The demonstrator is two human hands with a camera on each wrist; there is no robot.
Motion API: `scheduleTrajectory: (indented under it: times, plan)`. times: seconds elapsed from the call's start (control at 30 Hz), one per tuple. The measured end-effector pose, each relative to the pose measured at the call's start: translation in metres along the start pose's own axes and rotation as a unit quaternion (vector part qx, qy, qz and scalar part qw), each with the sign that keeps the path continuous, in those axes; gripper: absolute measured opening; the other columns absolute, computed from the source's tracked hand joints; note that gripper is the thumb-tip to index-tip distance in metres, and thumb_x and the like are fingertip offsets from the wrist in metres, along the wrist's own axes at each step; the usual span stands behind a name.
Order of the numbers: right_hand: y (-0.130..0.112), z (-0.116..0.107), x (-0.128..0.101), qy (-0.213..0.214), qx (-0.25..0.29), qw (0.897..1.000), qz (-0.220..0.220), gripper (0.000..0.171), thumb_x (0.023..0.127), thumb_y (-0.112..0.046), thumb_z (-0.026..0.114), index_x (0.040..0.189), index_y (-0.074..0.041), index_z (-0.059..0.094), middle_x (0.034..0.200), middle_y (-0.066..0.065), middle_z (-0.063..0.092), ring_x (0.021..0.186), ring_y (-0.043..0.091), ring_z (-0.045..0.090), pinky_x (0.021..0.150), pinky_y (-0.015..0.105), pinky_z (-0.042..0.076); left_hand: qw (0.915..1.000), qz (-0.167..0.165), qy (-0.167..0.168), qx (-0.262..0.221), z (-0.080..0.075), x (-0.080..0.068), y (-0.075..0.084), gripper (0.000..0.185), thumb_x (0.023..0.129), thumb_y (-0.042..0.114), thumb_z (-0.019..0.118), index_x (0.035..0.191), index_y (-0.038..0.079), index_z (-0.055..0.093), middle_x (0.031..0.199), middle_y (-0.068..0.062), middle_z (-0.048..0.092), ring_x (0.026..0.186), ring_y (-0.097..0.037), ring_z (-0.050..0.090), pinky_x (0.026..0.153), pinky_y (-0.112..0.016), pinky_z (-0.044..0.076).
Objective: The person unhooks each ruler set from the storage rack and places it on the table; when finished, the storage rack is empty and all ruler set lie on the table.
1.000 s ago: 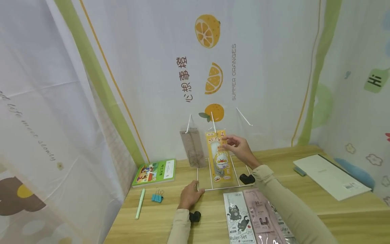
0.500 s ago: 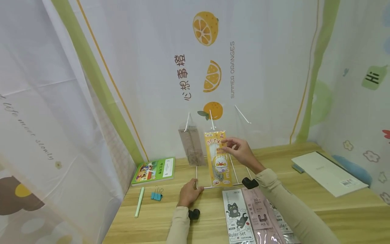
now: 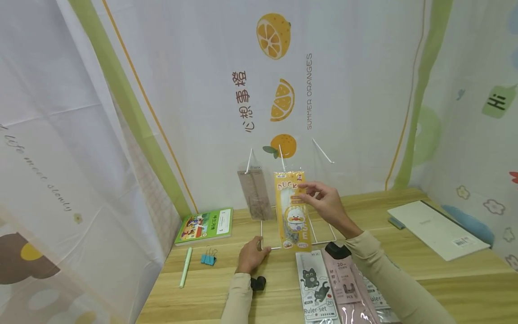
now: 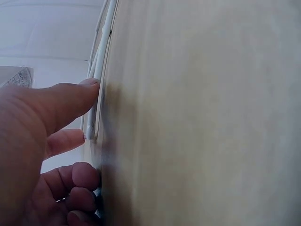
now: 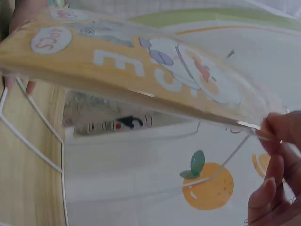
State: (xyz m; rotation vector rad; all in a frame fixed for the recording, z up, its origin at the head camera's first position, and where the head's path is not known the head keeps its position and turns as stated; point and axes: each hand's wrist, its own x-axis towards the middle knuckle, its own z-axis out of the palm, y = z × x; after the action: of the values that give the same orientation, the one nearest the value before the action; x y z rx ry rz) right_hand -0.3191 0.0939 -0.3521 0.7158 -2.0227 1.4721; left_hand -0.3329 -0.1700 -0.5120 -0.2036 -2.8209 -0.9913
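My right hand (image 3: 324, 201) pinches the right edge of a yellow plastic-wrapped packet (image 3: 283, 216) between thumb and fingers. The packet reads DUCK and 4PCS, bears a cartoon duck, and stands upright before the rack. In the head view its top edge lies right at the tip of the middle white hook (image 3: 282, 157); the right wrist view has that hook (image 5: 229, 157) ending by the packet's edge. My left hand (image 3: 252, 255) grips the front left corner of the white wire rack (image 3: 276, 248), thumb (image 4: 77, 99) on the bar, lower fingers curled. A greyish packet (image 3: 256, 195) hangs on the left hook.
Ruler-set packets (image 3: 317, 285) and a pink packet (image 3: 344, 281) lie before the rack. A green book (image 3: 206, 226), a pale green pen (image 3: 185, 267) and a blue binder clip (image 3: 208, 259) lie left. A cream notebook (image 3: 437, 229) lies right, on a blue object (image 3: 396, 223).
My right hand has drawn the yellow packet slightly right and toward me, its top moving out to the hook's tip. The left hand keeps its hold on the rack corner.
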Motion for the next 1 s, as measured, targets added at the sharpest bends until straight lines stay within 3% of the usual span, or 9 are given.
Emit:
scheduleTrajectory:
  times: [0.17, 0.37, 0.43, 0.47, 0.63, 0.73, 0.9, 1.0]
  plan:
    - [0.013, 0.0, -0.01, -0.023, 0.065, 0.992, 0.108, 0.029, 0.088, -0.003, 0.075, 0.115, 0.006, 0.069, 0.08, 0.007, 0.067, 0.074, 0.008, 0.059, 0.066, 0.021, 0.048, 1.0, 0.001, 0.001, -0.003, -0.002, 0.002, 0.003, 0.046, 0.093, 0.025, 0.072, 0.127, -0.002, 0.062, 0.118, -0.027, 0.068, 0.103, -0.044, 0.066, 0.086, -0.057, 0.052]
    - [0.032, 0.012, -0.043, -0.106, 0.095, 0.952, 0.272, 0.035, 0.089, -0.009, 0.075, 0.12, 0.006, 0.067, 0.087, 0.003, 0.071, 0.083, 0.013, 0.064, 0.088, 0.036, 0.054, 1.0, 0.004, -0.004, 0.007, -0.003, 0.002, 0.002, 0.045, 0.094, 0.024, 0.07, 0.129, -0.002, 0.061, 0.124, -0.028, 0.065, 0.112, -0.047, 0.063, 0.092, -0.059, 0.051]
    - [0.042, 0.019, -0.058, -0.136, 0.089, 0.941, 0.296, 0.034, 0.089, -0.01, 0.075, 0.119, 0.005, 0.068, 0.085, 0.002, 0.07, 0.083, 0.014, 0.063, 0.087, 0.041, 0.053, 0.9999, 0.005, -0.007, 0.011, -0.003, 0.001, 0.001, 0.045, 0.095, 0.024, 0.07, 0.129, -0.002, 0.061, 0.125, -0.028, 0.065, 0.113, -0.048, 0.063, 0.092, -0.059, 0.051]
    - [0.046, 0.022, -0.064, -0.146, 0.085, 0.935, 0.31, 0.033, 0.089, -0.01, 0.075, 0.118, 0.004, 0.069, 0.083, 0.0, 0.068, 0.079, 0.013, 0.06, 0.08, 0.038, 0.053, 0.9999, 0.004, -0.008, 0.012, -0.003, 0.001, 0.001, 0.044, 0.095, 0.024, 0.07, 0.129, -0.002, 0.061, 0.125, -0.028, 0.065, 0.112, -0.048, 0.063, 0.092, -0.059, 0.051]
    - [0.06, 0.04, -0.093, -0.189, 0.088, 0.919, 0.334, 0.03, 0.084, -0.007, 0.075, 0.111, 0.004, 0.07, 0.068, -0.002, 0.062, 0.061, 0.014, 0.043, 0.058, 0.028, 0.036, 0.9999, -0.002, -0.009, 0.012, 0.0, -0.001, 0.0, 0.043, 0.096, 0.024, 0.069, 0.13, -0.001, 0.061, 0.125, -0.027, 0.066, 0.11, -0.047, 0.064, 0.09, -0.059, 0.051]
    - [0.061, 0.05, -0.105, -0.2, 0.084, 0.917, 0.335, 0.028, 0.079, -0.001, 0.075, 0.105, 0.006, 0.072, 0.066, -0.002, 0.065, 0.058, 0.012, 0.043, 0.056, 0.026, 0.037, 0.9999, -0.004, -0.01, 0.01, 0.004, -0.002, -0.002, 0.042, 0.096, 0.024, 0.068, 0.13, 0.0, 0.061, 0.125, -0.027, 0.066, 0.112, -0.047, 0.063, 0.092, -0.059, 0.051]
    - [0.059, 0.066, -0.111, -0.188, 0.043, 0.921, 0.338, 0.021, 0.073, 0.003, 0.077, 0.093, 0.004, 0.073, 0.06, -0.004, 0.057, 0.053, 0.01, 0.041, 0.051, 0.023, 0.035, 0.9997, 0.012, -0.001, 0.02, 0.003, -0.003, -0.002, 0.041, 0.096, 0.023, 0.069, 0.127, -0.002, 0.062, 0.124, -0.027, 0.066, 0.112, -0.048, 0.063, 0.093, -0.059, 0.051]
    - [0.058, 0.073, -0.111, -0.178, -0.004, 0.929, 0.324, 0.018, 0.069, 0.002, 0.079, 0.086, 0.0, 0.073, 0.062, -0.003, 0.053, 0.058, 0.012, 0.045, 0.053, 0.024, 0.037, 0.9995, 0.021, 0.013, 0.02, 0.001, -0.002, 0.001, 0.039, 0.095, 0.021, 0.069, 0.125, -0.003, 0.063, 0.122, -0.026, 0.067, 0.109, -0.048, 0.064, 0.091, -0.059, 0.051]
